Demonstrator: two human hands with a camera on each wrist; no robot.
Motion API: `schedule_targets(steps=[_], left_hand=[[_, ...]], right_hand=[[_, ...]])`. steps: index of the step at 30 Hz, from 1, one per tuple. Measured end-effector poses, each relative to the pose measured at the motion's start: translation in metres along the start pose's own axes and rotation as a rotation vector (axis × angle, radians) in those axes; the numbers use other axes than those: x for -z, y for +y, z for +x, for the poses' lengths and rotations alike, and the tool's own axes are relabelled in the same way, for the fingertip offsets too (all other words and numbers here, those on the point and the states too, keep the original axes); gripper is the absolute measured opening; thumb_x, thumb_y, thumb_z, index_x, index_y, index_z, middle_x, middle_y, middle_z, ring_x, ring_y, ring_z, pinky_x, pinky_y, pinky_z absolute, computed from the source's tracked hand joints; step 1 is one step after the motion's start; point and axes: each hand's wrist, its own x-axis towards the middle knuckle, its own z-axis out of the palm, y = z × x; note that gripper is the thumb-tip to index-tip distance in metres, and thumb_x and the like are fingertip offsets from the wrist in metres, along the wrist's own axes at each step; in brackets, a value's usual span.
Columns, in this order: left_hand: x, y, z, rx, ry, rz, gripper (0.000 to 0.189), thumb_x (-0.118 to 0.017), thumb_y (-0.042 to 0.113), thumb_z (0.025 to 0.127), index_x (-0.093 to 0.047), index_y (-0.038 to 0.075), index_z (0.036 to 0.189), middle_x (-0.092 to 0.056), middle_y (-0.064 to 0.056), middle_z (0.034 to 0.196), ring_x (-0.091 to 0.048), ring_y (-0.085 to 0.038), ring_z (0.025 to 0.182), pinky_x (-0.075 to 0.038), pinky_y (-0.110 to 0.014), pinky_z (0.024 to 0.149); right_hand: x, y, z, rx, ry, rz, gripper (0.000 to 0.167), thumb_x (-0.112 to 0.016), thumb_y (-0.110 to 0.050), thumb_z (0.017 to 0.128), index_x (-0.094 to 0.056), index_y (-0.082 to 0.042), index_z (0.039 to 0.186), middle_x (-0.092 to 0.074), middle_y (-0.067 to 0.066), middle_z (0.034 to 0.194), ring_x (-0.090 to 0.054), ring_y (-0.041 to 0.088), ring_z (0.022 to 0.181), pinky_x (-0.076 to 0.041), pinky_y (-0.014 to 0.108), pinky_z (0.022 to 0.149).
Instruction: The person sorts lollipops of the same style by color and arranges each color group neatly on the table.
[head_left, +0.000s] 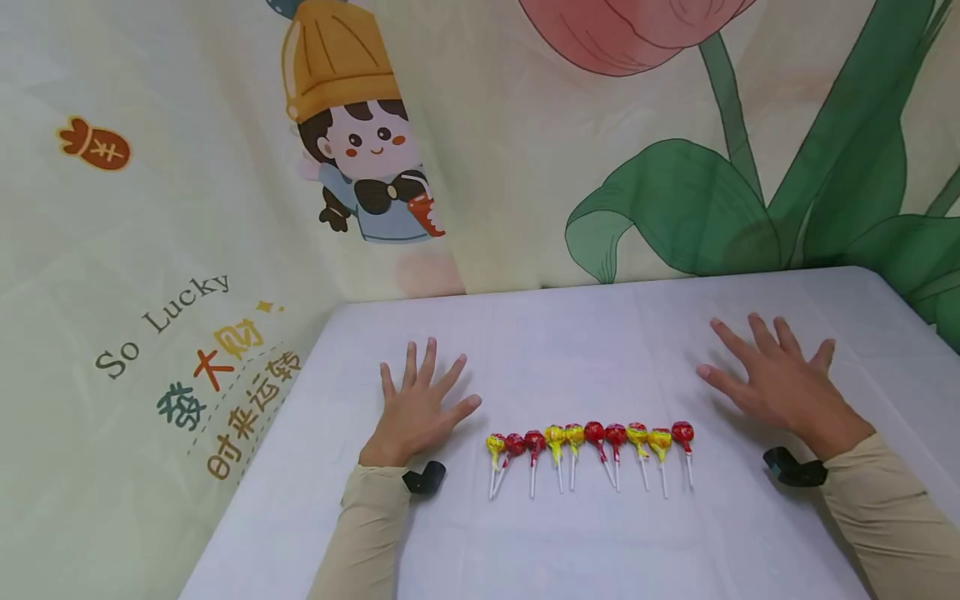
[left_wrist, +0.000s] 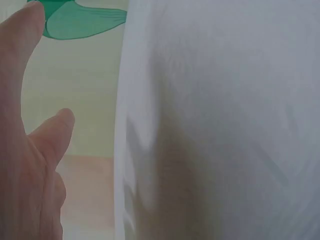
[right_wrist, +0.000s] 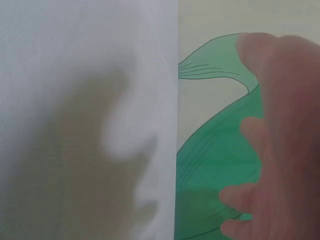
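A row of several lollipops [head_left: 534, 442] in red and yellow wrappers lies on the white tabletop, white sticks toward the near side. Left of the row, my left hand [head_left: 417, 410] is held palm down with fingers spread, its thumb toward the yellow lollipop [head_left: 495, 444] at that end. On the other side my right hand [head_left: 783, 387] spreads its fingers too, beyond the red lollipop [head_left: 682, 432] at the right end. Both hands hold nothing. In the wrist views the left fingers [left_wrist: 50, 137] and right fingers [right_wrist: 240, 195] hover over the cloth, casting shadows.
The white cloth-covered table [head_left: 555, 550] reaches back to a printed curtain [head_left: 495, 150] with a cartoon figure, a tulip and lettering. Small black wrist cameras [head_left: 425, 479] sit at both cuffs. Beige sleeves [head_left: 367, 533] cover the forearms.
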Motion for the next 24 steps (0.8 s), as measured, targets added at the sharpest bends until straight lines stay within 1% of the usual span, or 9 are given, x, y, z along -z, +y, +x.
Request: schedule_targets(steps=[4,8,11,15,17,20,22,24], left_hand=[[0.000,0.008,0.002,-0.003,-0.011,0.010,0.083,-0.028,0.082,0.090,-0.029,0.034,0.158,0.000,-0.010,0.167,0.012,-0.040,0.151,0.013,-0.071,0.108],[-0.001,0.014,0.001,0.003,0.006,0.015,0.083,-0.030,0.081,0.090,-0.033,0.033,0.157,-0.003,-0.011,0.167,0.008,-0.041,0.151,0.013,-0.070,0.108],[-0.003,0.016,-0.002,0.004,0.015,-0.005,0.082,-0.035,0.080,0.091,-0.036,0.031,0.156,-0.004,-0.012,0.167,0.008,-0.042,0.151,0.012,-0.070,0.109],[-0.007,0.015,-0.006,0.002,0.001,-0.033,0.080,-0.038,0.078,0.091,-0.039,0.029,0.155,-0.003,-0.012,0.167,0.009,-0.042,0.150,0.011,-0.071,0.108],[-0.009,0.016,-0.006,-0.002,-0.001,-0.048,0.080,-0.038,0.077,0.092,-0.038,0.029,0.156,-0.002,-0.012,0.167,0.010,-0.041,0.150,0.011,-0.071,0.109],[-0.008,0.017,-0.007,0.000,0.005,-0.088,0.080,-0.040,0.076,0.092,-0.038,0.027,0.156,-0.006,-0.012,0.167,0.009,-0.041,0.151,0.011,-0.070,0.109],[-0.007,0.018,-0.008,0.007,-0.002,-0.102,0.081,-0.041,0.076,0.091,-0.041,0.026,0.155,-0.010,-0.013,0.166,0.006,-0.041,0.151,0.010,-0.070,0.110],[-0.005,0.019,-0.009,0.015,-0.021,-0.104,0.081,-0.042,0.077,0.090,-0.046,0.025,0.152,-0.016,-0.013,0.165,0.002,-0.041,0.151,0.008,-0.071,0.110]], right_hand=[[0.000,0.002,0.002,0.010,0.011,-0.002,0.088,-0.054,-0.065,0.091,-0.027,-0.016,0.158,-0.018,0.040,0.153,-0.010,0.064,0.138,0.005,0.088,0.090],[-0.002,0.000,0.004,0.029,0.043,-0.013,0.085,-0.057,-0.061,0.091,-0.031,-0.016,0.157,-0.020,0.038,0.153,-0.013,0.061,0.138,0.003,0.087,0.092],[-0.003,-0.004,0.007,0.038,0.024,-0.013,0.083,-0.058,-0.061,0.091,-0.032,-0.016,0.157,-0.020,0.036,0.153,-0.014,0.061,0.138,0.003,0.087,0.094],[-0.005,-0.010,0.009,0.058,-0.006,-0.011,0.082,-0.057,-0.062,0.092,-0.034,-0.017,0.156,-0.021,0.034,0.153,-0.017,0.060,0.137,-0.002,0.087,0.095],[-0.005,-0.011,0.010,0.074,0.005,-0.019,0.080,-0.059,-0.060,0.092,-0.036,-0.017,0.156,-0.024,0.033,0.153,-0.021,0.059,0.136,-0.007,0.086,0.096],[-0.005,-0.014,0.010,0.092,0.019,-0.018,0.078,-0.061,-0.055,0.093,-0.037,-0.016,0.155,-0.028,0.033,0.151,-0.028,0.059,0.133,-0.018,0.081,0.099],[-0.005,-0.015,0.010,0.099,0.007,-0.002,0.077,-0.061,-0.053,0.094,-0.036,-0.015,0.156,-0.030,0.034,0.150,-0.033,0.059,0.131,-0.027,0.078,0.098],[-0.005,-0.017,0.010,0.100,-0.014,0.026,0.076,-0.062,-0.051,0.094,-0.035,-0.015,0.156,-0.033,0.035,0.148,-0.038,0.059,0.128,-0.037,0.074,0.094]])
